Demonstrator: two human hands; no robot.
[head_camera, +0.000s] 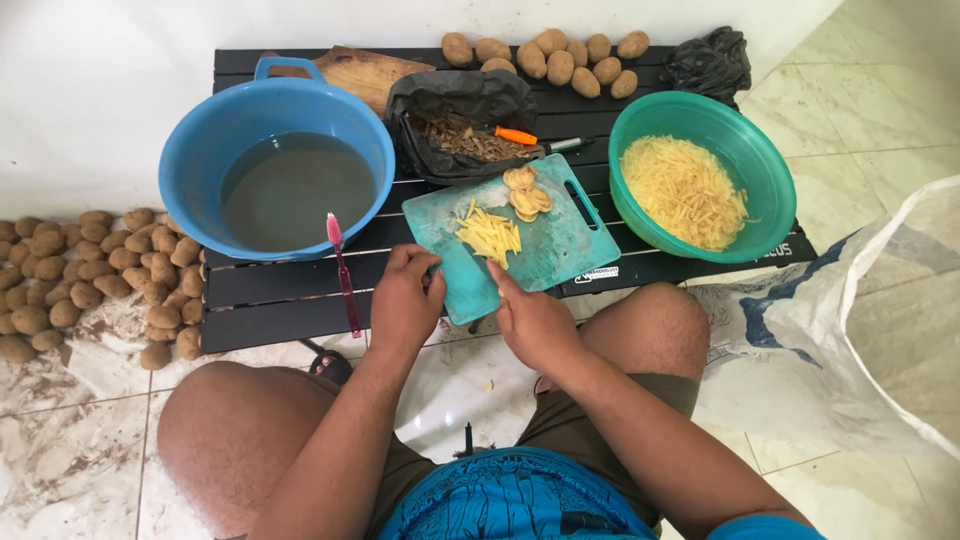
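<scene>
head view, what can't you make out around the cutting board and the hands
- Right hand: its fingertips lie on the cutting board; whether they hold a knife cannot be told.
- Left hand: covers the board's near corner.
- Black bag: folds hide most of the peelings.
- White sack: cut off by the right edge.

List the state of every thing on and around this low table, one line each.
Blue basin: holds murky water.
Green bowl: about half full of cut potato strips.
Cutting board: carries a small pile of strips and several slices.
Black bag: open, peelings inside.
Knife: lying unused beside the basin.
Left hand: gripping the board's near edge.
Right hand: resting on the board, empty.
Floor potatoes: unpeeled, heaped.
</scene>
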